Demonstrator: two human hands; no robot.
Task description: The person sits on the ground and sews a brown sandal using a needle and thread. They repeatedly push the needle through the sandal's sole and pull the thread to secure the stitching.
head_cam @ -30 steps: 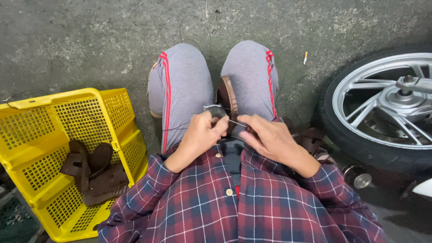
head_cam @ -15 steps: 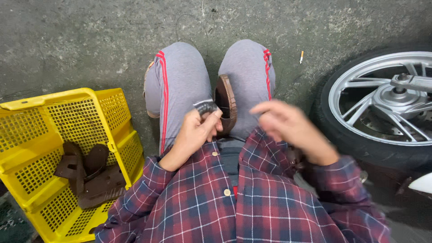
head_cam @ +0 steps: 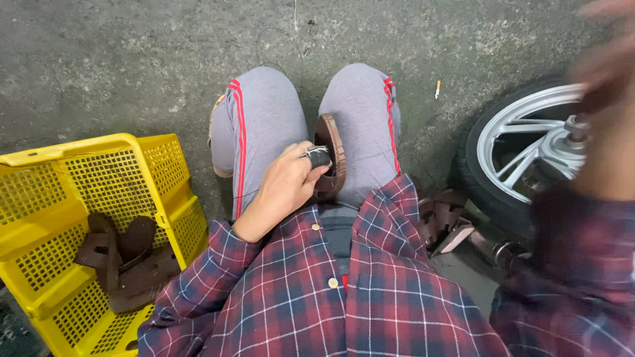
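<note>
Two plaid sleeves, red and blue checks, filling the bottom of the head view, seen from above over a buttoned shirt front; seated low on the ground with both knees drawn up in grey trousers striped red down the sides.

Left hand (head_cam: 286, 188) resting just above the shirt, between the thighs; fingers curled tight around a small dark cylindrical piece (head_cam: 319, 157) with a pale band, thumb pressed on top; a pinching grip, closed on that piece. Touching it on the right, a curved brown brake shoe (head_cam: 333, 152) standing on edge in the gap between the knees, its arc facing right.

Right hand (head_cam: 605, 56) raised high at the upper right edge, heavily blurred; cannot tell whether spread or closed, nor whether holding anything; sleeve of that arm large and soft in the lower right corner.

To the left of the left thigh, a yellow plastic crate (head_cam: 59, 198) with mesh walls, tilted; inside it several worn brown brake shoes (head_cam: 126, 261) heaped together.

To the right of the right thigh, more brown shoe parts (head_cam: 444, 218) lying on the ground just beside a black tyre on a silver spoked wheel (head_cam: 522, 155), its hub near the blurred arm.

Farther out, rough grey concrete floor (head_cam: 132, 66); one cigarette butt (head_cam: 437, 89) lying near the tyre, beyond the right knee.
</note>
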